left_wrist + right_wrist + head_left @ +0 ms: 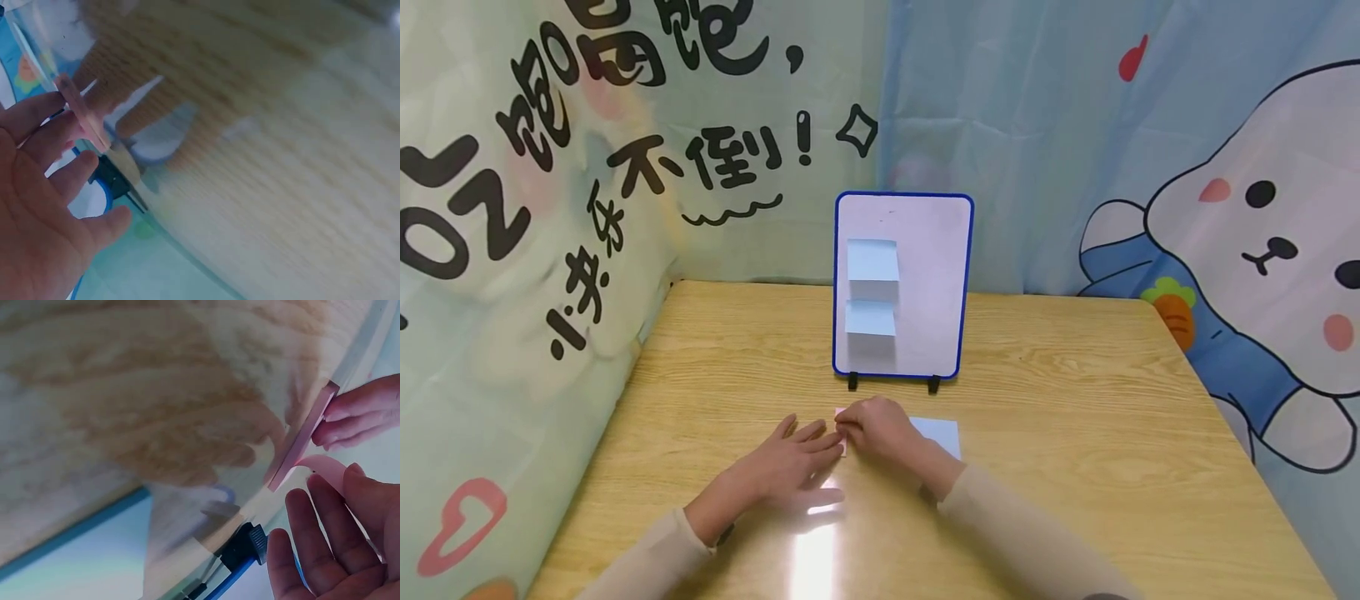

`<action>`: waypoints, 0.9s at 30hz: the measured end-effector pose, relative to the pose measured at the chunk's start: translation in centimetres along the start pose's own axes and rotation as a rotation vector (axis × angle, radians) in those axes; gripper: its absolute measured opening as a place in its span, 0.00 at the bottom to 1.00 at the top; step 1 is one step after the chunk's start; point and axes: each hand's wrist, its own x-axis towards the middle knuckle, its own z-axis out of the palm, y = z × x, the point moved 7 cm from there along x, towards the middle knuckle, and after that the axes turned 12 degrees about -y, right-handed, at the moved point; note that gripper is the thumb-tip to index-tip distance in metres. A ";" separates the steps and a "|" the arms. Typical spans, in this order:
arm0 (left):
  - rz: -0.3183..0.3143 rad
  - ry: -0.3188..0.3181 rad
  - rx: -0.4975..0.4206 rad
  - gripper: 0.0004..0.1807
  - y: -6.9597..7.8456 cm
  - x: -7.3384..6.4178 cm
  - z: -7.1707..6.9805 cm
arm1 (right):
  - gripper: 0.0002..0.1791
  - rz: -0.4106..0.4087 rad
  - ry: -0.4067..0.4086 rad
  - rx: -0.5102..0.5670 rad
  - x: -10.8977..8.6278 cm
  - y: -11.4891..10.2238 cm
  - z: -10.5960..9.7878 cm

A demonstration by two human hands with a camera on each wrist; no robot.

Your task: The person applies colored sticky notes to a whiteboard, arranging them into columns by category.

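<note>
A pink sticky note pad [306,434] lies on the table in front of the whiteboard, mostly covered by the hands in the head view. My right hand [880,429] pinches the top pink sticky note [326,467] between thumb and forefinger. That sheet curves up off the pad, still joined to it at one end. My left hand [790,462] has its fingers extended, their tips at the edge of the pad. A light blue sticky note pad [942,433] lies to the right, partly behind my right wrist.
A small whiteboard [928,292] with a blue frame stands upright on black feet [933,384] behind the hands. Two blue notes, an upper note [872,260] and a lower note [870,317], hang on its left half. Printed curtains [1000,167] border the wooden table [1075,400].
</note>
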 end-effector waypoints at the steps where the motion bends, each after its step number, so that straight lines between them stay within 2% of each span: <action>1: -0.001 0.001 0.002 0.42 0.0 0.0 0.0 | 0.09 0.005 0.004 -0.001 0.0 0.1 0.0; 7: 0.001 0.024 0.016 0.41 -0.1 0.0 -0.1 | 0.09 0.021 0.053 0.009 0.4 0.4 -0.1; 11: 0.001 0.031 -0.011 0.41 -0.2 0.1 -0.1 | 0.09 0.029 0.086 0.028 0.5 0.5 -0.4; 19: -0.008 0.002 -0.050 0.41 -0.1 0.3 -0.1 | 0.08 0.054 0.161 -0.024 0.8 1.0 -1.3; 27: -0.010 0.013 -0.033 0.41 -0.2 0.3 -0.1 | 0.09 0.141 0.232 -0.006 0.8 1.9 -2.6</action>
